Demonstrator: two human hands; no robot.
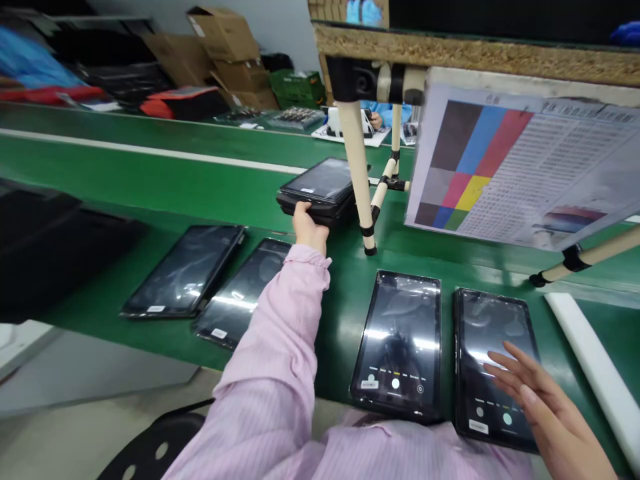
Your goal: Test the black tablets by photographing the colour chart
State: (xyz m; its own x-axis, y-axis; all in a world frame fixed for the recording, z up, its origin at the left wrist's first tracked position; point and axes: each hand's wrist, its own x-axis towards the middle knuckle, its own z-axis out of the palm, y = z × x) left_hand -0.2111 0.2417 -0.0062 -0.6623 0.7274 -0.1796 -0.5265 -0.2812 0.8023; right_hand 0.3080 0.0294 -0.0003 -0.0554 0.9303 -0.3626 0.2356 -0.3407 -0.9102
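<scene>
My left hand (pixel 311 230) reaches forward and grips the near edge of a small stack of tablets (pixel 320 181), its thumb on top and its other fingers hidden beneath. The top tablet's screen is dark, with a white label. My right hand (pixel 543 393) is open, fingers stretched out, over a tablet (pixel 493 333) with a lit camera screen; whether it touches the glass I cannot tell. Left of that lies a second lit tablet (pixel 400 327). Two dark tablets lie further left, one flat in film (pixel 187 273), the other (pixel 235 300) partly behind my left sleeve.
A cream pipe leg (pixel 356 167) stands just right of the stack, holding up a wooden shelf (pixel 475 57). A colour chart sheet (pixel 500 160) hangs beneath it. At right lies a white foam strip (pixel 595 373). A person's hand (pixel 376 120) shows across the green bench (pixel 200 150).
</scene>
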